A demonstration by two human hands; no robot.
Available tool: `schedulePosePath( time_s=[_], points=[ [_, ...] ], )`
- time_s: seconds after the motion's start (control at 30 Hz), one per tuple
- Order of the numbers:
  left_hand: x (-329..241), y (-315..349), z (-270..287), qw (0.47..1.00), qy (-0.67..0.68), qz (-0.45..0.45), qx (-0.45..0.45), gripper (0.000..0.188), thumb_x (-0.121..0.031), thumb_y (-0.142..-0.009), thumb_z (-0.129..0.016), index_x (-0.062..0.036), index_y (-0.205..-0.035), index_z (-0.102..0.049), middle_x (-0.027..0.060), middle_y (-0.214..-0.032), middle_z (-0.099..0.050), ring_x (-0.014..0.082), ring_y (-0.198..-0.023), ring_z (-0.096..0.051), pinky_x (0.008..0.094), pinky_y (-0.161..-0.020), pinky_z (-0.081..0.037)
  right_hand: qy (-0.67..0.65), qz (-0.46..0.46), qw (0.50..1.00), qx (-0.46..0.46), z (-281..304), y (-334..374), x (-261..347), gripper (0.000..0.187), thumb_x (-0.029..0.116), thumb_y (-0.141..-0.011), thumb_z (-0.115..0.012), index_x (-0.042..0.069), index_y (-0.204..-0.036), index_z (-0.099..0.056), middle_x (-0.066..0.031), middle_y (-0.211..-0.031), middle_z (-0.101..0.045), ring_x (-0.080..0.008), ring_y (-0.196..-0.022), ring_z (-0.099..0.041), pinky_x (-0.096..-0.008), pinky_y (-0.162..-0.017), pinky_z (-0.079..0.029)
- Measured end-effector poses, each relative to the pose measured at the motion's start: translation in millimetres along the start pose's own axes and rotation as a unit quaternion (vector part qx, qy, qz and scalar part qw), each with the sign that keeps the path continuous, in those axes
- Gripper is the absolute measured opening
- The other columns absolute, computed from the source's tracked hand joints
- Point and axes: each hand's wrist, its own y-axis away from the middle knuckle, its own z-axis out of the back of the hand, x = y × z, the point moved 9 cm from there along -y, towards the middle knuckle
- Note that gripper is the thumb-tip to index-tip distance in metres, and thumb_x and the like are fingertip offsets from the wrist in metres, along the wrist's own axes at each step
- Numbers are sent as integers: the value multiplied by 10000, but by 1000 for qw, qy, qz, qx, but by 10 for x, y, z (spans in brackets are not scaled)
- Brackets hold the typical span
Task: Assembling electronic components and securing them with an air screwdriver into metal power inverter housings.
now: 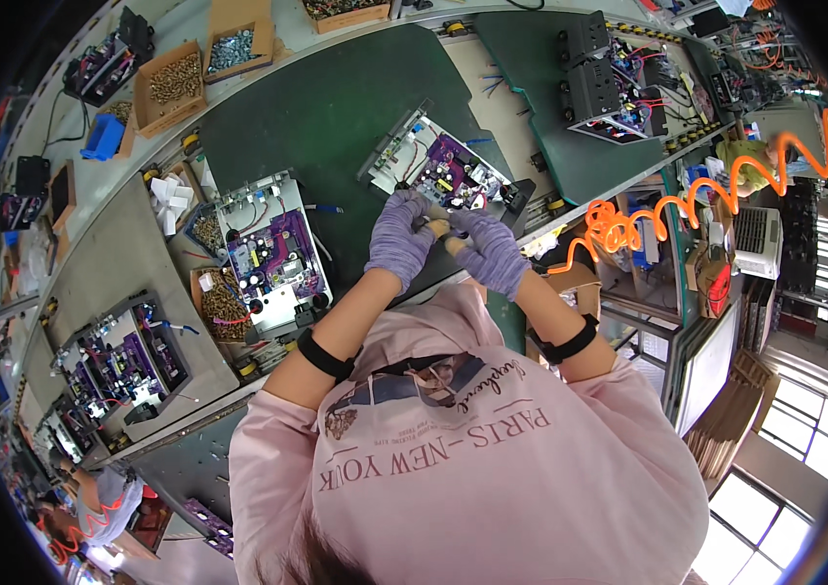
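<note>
Both my hands wear purple knit gloves with bare fingertips and meet at the near edge of a metal chassis with a purple circuit board [453, 168]. My left hand [401, 232] has its fingers curled and pressed together there. Close beside it, my right hand [488, 249] is closed too, thumb and fingers pinched. Whatever sits between the fingertips is too small and covered to make out. The chassis lies tilted on a dark green mat [336, 107]. A second open chassis with a purple board [275, 255] lies to the left of my left forearm.
Boxes of brass-coloured screws [174, 86] and silver screws [231, 51] stand far left. A bin of small fasteners [223, 304] adjoins the left chassis. An orange coiled air hose [618, 226] hangs at right. Black-cased units [609, 88] sit far right. Another person [107, 502] works lower left.
</note>
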Motion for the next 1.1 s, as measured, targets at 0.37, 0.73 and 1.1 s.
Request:
schedulePosePath(
  time_s=[0.37, 0.73, 1.1],
  points=[
    [-184, 99, 273, 912, -401, -72, -42, 276, -120, -790, -568, -141, -1066, -569, 93, -948, -619, 275, -868, -586, 378, -777, -459, 201, -21, 979, -20, 39, -307, -323, 163, 98, -628, -627, 89, -789, -656, -75, -696, -605, -274, -775, -562, -374, -724, -467],
    [-540, 1023, 1622, 732, -651, -89, -179, 400, -237, -728, -610, -100, -1101, -560, 109, -1104, -555, 293, -1011, -510, 446, -917, -350, 300, -73, 932, 188, -188, -482, -605, 232, 169, -612, -654, 104, -834, -661, -72, -794, -640, -252, -879, -563, -331, -777, -460],
    [568, 1380, 2211, 929, -190, 92, -305, 556, -227, -846, -564, -57, -1332, -356, 131, -1213, -386, 200, -967, -443, 302, -842, -400, 378, -2, 894, 240, -310, -584, -605, 138, 173, -616, -647, 116, -741, -646, -42, -710, -621, -234, -788, -563, -326, -758, -450]
  ],
)
